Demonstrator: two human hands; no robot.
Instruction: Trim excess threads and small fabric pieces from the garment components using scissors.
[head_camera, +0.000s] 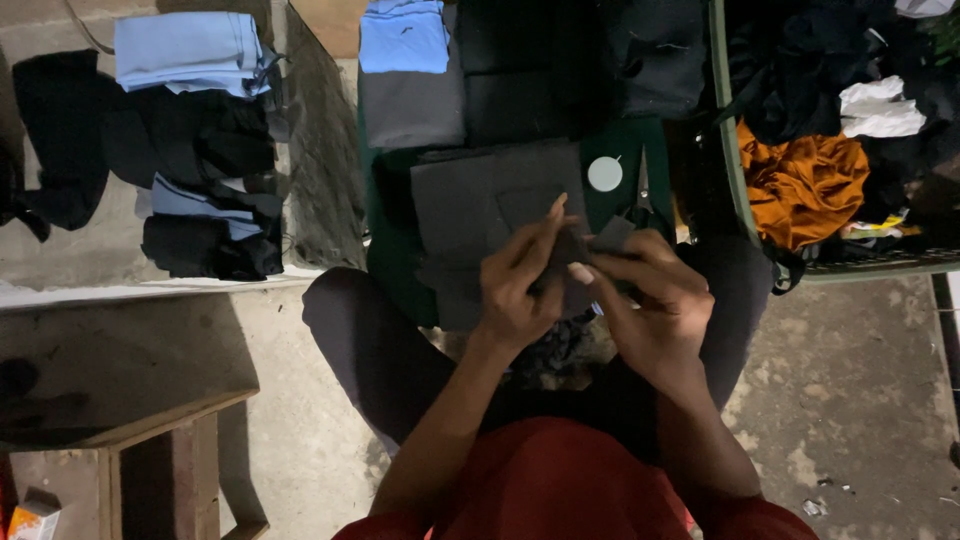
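Right now I am pinching a small piece of dark grey fabric (575, 250) between both hands over my lap; my left hand (520, 285) is curling closed on its near edge, thumb and fingers pressed together, while my right hand (655, 300) is gripping the far side, with a grey corner sticking up above its fingers; the light is dim, so I cannot tell whether I am holding one layer or several.

Judging by how things are lying, a good share of the sorting looks done; flat dark grey cut panels (490, 200) are resting on the green cloth (390, 250) just beyond my hands, and folded grey, black and blue pieces (430, 70) are sitting in neat stacks further out; another heap of folded blue and black garments (195, 120) is lying well apart to my left on the concrete ledge (60, 270).

What seems left is plenty; the green-rimmed basket (735, 170) to my right is holding a loose tangle of black, white and orange cloth (800, 185); a small round pale disc (604, 173) is lying on the green cloth beside the panels.
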